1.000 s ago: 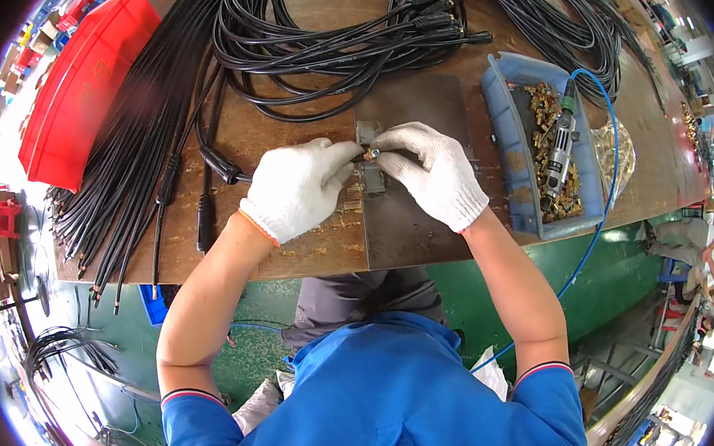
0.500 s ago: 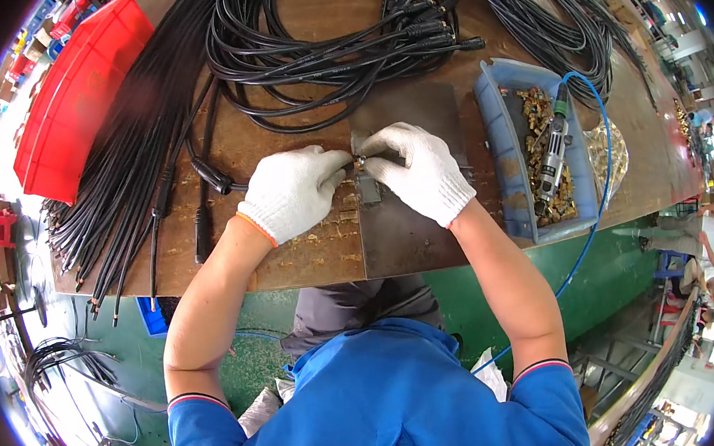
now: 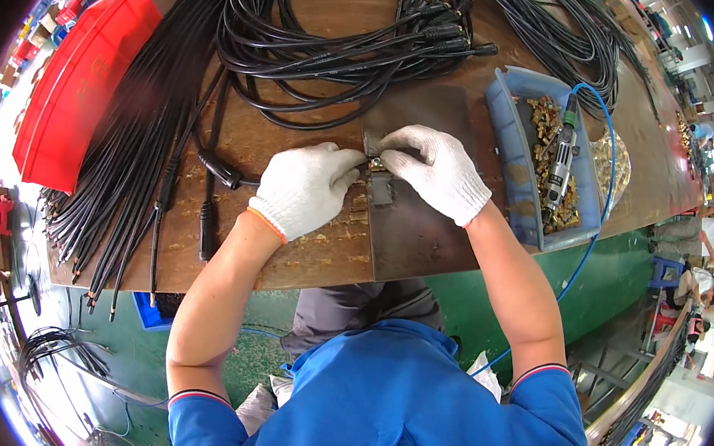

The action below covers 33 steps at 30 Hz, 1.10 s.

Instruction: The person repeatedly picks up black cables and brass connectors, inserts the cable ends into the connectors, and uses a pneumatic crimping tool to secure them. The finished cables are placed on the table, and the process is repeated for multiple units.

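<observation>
Near edge first: blue-shirted torso, both bare forearms rising from the lower frame to the table (image 3: 310,268), brown wood with a darker metal plate (image 3: 425,234) set into it.

Left hand (image 3: 308,189), white knit glove: curled narrow, fingers pinched on a black cable end (image 3: 232,181) that runs in from the left. Can't tell how much of the plug is inside the fist.

Right hand (image 3: 441,170), same glove: fingertips closed down on a small brass-coloured part (image 3: 377,163) at a little grey block fixture (image 3: 381,189) standing on the plate. Thumb and forefinger hide most of it.

Key relation: the part sits between the two hands, touching both sets of fingertips, on the body's centreline. The cable's long axis lies roughly left-right, pointing from the left hand toward the right. Right fingertips are on the part itself; left hand is just beside it, holding the cable side.

Right of the hands: blue plastic bin (image 3: 516,160) with loose brass parts, a pneumatic driver (image 3: 562,161) lying in it lengthwise away from the body, blue air hose (image 3: 603,204) looping off the table edge.

Left: a fan of straight black cables (image 3: 118,175), cut ends toward the near edge.

Far side: coiled black cable bundle (image 3: 335,49), red tray (image 3: 78,86) at far left.
</observation>
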Tool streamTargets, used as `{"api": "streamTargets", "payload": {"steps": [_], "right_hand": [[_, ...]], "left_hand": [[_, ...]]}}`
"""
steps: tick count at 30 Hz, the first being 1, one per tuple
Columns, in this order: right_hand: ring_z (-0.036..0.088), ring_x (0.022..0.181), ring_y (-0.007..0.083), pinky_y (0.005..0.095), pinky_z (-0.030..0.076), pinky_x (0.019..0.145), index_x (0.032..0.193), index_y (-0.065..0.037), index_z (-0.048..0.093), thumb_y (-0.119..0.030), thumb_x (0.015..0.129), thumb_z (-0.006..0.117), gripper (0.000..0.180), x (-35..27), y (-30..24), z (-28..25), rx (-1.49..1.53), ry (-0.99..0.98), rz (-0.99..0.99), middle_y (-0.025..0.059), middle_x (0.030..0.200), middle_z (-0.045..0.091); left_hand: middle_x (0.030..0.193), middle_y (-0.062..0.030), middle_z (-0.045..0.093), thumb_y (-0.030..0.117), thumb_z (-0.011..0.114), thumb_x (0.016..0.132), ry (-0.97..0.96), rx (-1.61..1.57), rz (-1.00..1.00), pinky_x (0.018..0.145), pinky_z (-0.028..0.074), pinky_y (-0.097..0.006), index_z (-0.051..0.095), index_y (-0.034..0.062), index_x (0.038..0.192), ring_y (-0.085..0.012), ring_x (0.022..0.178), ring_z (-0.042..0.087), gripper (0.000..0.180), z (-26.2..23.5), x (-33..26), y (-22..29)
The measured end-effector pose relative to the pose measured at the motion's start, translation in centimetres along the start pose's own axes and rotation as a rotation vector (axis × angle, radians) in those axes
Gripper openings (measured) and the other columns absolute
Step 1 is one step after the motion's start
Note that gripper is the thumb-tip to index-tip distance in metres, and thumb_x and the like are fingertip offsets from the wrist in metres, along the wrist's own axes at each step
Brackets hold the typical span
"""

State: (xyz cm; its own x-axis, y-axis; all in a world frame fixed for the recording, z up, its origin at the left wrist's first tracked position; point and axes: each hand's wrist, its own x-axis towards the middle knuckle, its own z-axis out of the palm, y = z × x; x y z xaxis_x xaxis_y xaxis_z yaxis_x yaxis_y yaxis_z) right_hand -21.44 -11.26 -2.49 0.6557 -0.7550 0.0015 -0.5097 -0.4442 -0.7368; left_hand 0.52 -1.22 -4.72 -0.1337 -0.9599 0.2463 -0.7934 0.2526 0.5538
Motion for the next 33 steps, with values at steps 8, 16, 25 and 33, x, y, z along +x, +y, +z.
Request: {"api": "streamTargets", "payload": {"steps": [8, 16, 25, 33], "right_hand": [[0.074, 0.104, 0.0373, 0.0443, 0.058, 0.092, 0.105, -0.007, 0.08, -0.021, 0.092, 0.077, 0.019, 0.3, -0.4, 0.9, 0.016, 0.066, -0.097, 0.017, 0.108, 0.078], [0.075, 0.102, 0.0357, 0.0448, 0.059, 0.091, 0.104, -0.01, 0.082, -0.029, 0.088, 0.082, 0.024, 0.0, 0.6, 0.7, -0.034, 0.084, -0.082, 0.0144, 0.105, 0.079], [0.074, 0.101, 0.0339, 0.0442, 0.058, 0.091, 0.101, -0.011, 0.082, -0.029, 0.088, 0.082, 0.022, -0.6, 0.4, 1.0, -0.087, 0.105, -0.073, 0.0117, 0.104, 0.079], [0.074, 0.103, 0.0325, 0.0428, 0.059, 0.091, 0.103, -0.008, 0.082, -0.026, 0.088, 0.083, 0.023, -0.4, -0.2, 1.1, -0.092, 0.089, -0.079, 0.013, 0.106, 0.079]], "left_hand": [[0.093, -0.0165, 0.073, 0.022, 0.069, 0.092, -0.084, 0.121, 0.003, 0.075, 0.06, -0.051, 0.076, 0.0132, 0.117, -0.0409, 0.086, 0.073, 0.027, 0.0, -0.4, -0.4], [0.098, -0.0164, 0.074, 0.027, 0.066, 0.098, -0.092, 0.096, -0.006, 0.08, 0.06, -0.05, 0.076, 0.0152, 0.123, -0.0407, 0.092, 0.073, 0.029, 0.2, 0.1, 0.0], [0.1, -0.0154, 0.074, 0.03, 0.062, 0.103, -0.098, 0.075, 0.002, 0.08, 0.06, -0.049, 0.075, 0.0161, 0.125, -0.0392, 0.092, 0.074, 0.029, 1.3, -0.2, -0.6], [0.1, -0.0153, 0.074, 0.03, 0.063, 0.102, -0.094, 0.077, -0.014, 0.081, 0.06, -0.05, 0.075, 0.0159, 0.126, -0.0396, 0.092, 0.074, 0.03, 0.7, -0.5, -0.6]]}}
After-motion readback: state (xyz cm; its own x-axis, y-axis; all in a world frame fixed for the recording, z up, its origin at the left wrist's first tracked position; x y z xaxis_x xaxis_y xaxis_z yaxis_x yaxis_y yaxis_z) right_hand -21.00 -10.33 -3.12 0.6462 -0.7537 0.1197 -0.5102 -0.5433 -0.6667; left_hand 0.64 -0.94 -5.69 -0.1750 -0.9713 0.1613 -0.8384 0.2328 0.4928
